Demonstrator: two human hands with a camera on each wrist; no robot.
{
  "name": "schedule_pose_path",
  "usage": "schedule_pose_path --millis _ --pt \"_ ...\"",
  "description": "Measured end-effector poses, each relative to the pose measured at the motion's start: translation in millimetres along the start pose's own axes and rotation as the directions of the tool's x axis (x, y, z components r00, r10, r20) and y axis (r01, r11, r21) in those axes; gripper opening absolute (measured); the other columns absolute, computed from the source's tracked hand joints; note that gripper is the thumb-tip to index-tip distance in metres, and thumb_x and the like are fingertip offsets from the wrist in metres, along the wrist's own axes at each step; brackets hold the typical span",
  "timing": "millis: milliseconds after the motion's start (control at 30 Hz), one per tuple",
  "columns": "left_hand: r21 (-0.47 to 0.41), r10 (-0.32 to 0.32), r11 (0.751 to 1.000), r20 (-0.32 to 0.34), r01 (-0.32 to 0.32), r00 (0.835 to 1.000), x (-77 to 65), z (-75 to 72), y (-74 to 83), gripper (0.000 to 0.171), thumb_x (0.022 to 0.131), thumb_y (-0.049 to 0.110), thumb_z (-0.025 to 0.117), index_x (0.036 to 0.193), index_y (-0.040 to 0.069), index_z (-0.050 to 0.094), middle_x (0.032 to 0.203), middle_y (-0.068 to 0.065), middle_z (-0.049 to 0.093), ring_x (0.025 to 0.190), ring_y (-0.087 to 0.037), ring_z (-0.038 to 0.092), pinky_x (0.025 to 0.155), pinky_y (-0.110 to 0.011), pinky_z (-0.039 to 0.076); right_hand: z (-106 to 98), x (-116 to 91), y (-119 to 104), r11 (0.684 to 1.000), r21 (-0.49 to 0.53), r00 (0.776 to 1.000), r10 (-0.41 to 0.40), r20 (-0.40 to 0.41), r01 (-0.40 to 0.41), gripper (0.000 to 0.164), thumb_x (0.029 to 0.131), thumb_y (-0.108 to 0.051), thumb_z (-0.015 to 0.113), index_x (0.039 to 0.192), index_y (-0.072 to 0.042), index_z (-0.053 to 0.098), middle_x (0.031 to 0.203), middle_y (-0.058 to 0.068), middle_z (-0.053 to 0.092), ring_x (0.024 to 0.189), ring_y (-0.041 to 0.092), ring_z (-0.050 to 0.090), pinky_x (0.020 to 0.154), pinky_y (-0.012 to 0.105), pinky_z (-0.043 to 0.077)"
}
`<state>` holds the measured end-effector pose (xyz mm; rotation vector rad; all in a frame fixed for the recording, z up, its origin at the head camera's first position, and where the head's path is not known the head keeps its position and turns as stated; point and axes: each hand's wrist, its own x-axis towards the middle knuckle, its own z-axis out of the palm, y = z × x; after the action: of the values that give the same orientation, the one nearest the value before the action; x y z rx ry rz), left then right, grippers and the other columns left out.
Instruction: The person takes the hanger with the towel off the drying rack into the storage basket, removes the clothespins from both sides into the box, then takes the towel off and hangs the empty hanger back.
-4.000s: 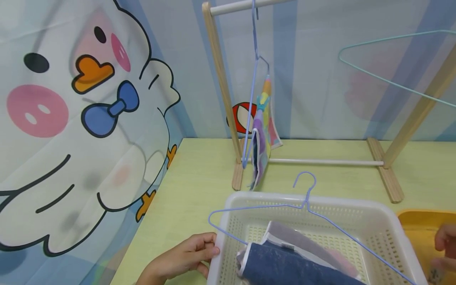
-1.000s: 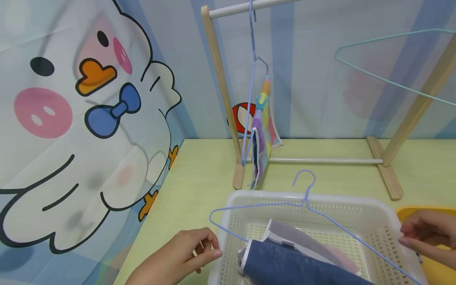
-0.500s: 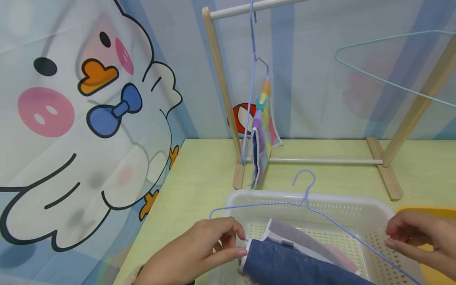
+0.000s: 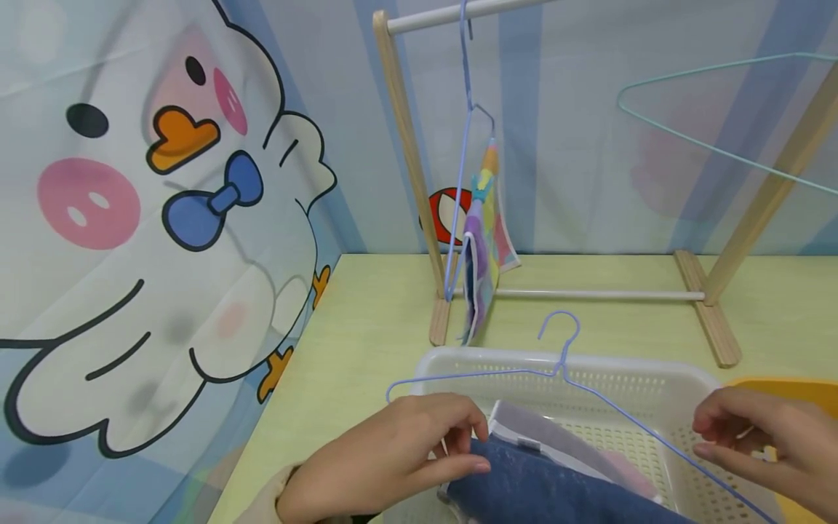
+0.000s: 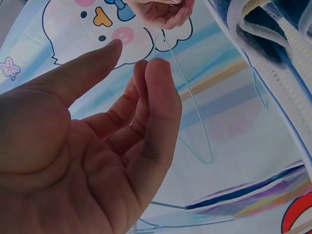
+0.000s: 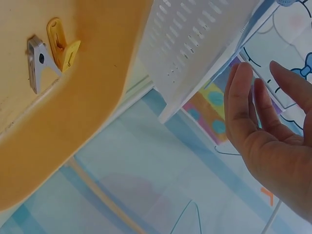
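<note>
A lilac wire hanger (image 4: 564, 356) lies across a white plastic basket (image 4: 471, 355). Over its lower part a dark blue towel (image 4: 556, 477) with white edging and a grey-lilac side is folded. My left hand (image 4: 399, 447) is over the left end of this towel, fingers bent loosely; the left wrist view shows a gap between thumb and fingertips and nothing held. At the basket's right side hovers my right hand (image 4: 772, 440), fingers relaxed and apart from the thumb in the right wrist view, also holding nothing.
A wooden rack (image 4: 407, 138) stands behind, with a colourful towel (image 4: 482, 247) hung at its left and a mint hanger (image 4: 622, 104) at right. A yellow tray (image 6: 107, 87) beside the basket contains a silver clip (image 6: 35, 68) and a yellow clip (image 6: 57, 44).
My left hand has left the basket's left rim and moved right over the blue towel. My right hand has come out of the yellow tray and moved left to the basket's right side.
</note>
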<state>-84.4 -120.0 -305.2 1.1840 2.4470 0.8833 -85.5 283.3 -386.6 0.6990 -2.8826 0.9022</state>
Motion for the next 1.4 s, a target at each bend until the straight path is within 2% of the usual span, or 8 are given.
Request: schedule_pose_path --millis 133,233,467,700,867,967,1200,1400 --pt "0.059 0.043 0.997 0.005 -0.043 0.999 6.7 0.1 -1.2 0.02 0.101 0.031 0.06 0.112 0.014 0.061 0.09 0.014 0.054 0.078 0.006 0.051 0.068 -0.009 0.047 -3 6 3 0.996 -0.039 0.987 0.081 0.136 -0.076 0.018 0.086 -0.012 0.079 0.096 -0.012 0.064 0.084 -0.01 0.057 0.069 -0.005 0.051 0.055 0.021 0.051" --pt "0.124 0.066 0.99 0.008 -0.066 0.998 12.0 -0.1 -1.1 0.018 0.1 0.029 0.062 0.11 0.015 0.062 0.09 0.014 0.054 0.08 0.006 0.05 0.068 -0.006 0.043 -2 8 4 0.994 -0.055 0.982 0.097 0.16 -0.089 0.018 0.086 -0.013 0.079 0.096 -0.013 0.063 0.084 -0.008 0.057 0.069 -0.006 0.05 0.056 0.021 0.051" --pt "0.22 0.122 0.967 0.046 -0.13 0.991 22.8 2.2 -0.1 0.014 0.1 0.025 0.062 0.111 0.016 0.062 0.103 0.012 0.059 0.092 0.007 0.053 0.081 -0.006 0.041 4 6 6 0.999 -0.015 0.992 -0.047 0.115 0.049 0.024 0.081 -0.003 0.081 0.094 -0.012 0.062 0.083 -0.017 0.054 0.069 -0.007 0.049 0.053 0.021 0.051" --pt "0.278 0.133 0.949 0.072 -0.148 0.988 33.2 3.6 -0.2 0.014 0.101 0.023 0.062 0.114 0.017 0.064 0.107 0.01 0.06 0.097 0.004 0.053 0.084 -0.009 0.042 4 10 3 1.0 0.006 0.986 -0.02 0.168 0.019 0.018 0.084 -0.003 0.078 0.094 -0.009 0.064 0.083 -0.012 0.057 0.068 -0.006 0.049 0.054 0.021 0.051" --pt "0.308 0.133 0.937 0.115 -0.162 0.984 40.1 6.2 2.1 0.017 0.101 0.026 0.061 0.114 0.018 0.067 0.109 0.011 0.06 0.101 0.002 0.053 0.089 -0.009 0.04 7 9 7 0.994 0.056 0.983 -0.102 0.15 0.094 0.02 0.083 0.001 0.078 0.093 -0.009 0.064 0.082 -0.021 0.053 0.067 -0.006 0.047 0.052 0.021 0.049" --pt "0.354 0.14 0.917 0.144 -0.183 0.98 44.2 9.8 4.4 0.019 0.101 0.028 0.061 0.115 0.018 0.068 0.109 0.011 0.06 0.103 0.002 0.054 0.091 -0.008 0.039 9 9 9 0.99 0.087 0.978 -0.127 0.163 0.114 0.019 0.084 0.002 0.076 0.093 -0.009 0.064 0.08 -0.024 0.052 0.065 -0.006 0.047 0.051 0.02 0.048" --pt "0.499 0.162 0.836 0.178 -0.231 0.971 52.3 23.8 7.4 0.018 0.1 0.029 0.063 0.113 0.019 0.07 0.105 0.009 0.06 0.101 -0.002 0.056 0.088 -0.01 0.042 8 11 8 0.994 0.106 0.967 -0.058 0.25 0.033 0.011 0.09 -0.002 0.072 0.094 -0.008 0.065 0.079 -0.02 0.056 0.065 -0.004 0.049 0.054 0.021 0.051" --pt "0.532 0.106 0.822 0.211 -0.205 0.972 54.6 36.1 6.7 0.02 0.101 0.03 0.062 0.116 0.019 0.068 0.109 0.008 0.06 0.101 -0.004 0.055 0.083 -0.012 0.046 9 11 7 0.995 0.097 0.959 -0.008 0.282 -0.02 0.007 0.091 -0.004 0.071 0.094 -0.007 0.066 0.079 -0.017 0.058 0.066 -0.004 0.051 0.055 0.021 0.052"
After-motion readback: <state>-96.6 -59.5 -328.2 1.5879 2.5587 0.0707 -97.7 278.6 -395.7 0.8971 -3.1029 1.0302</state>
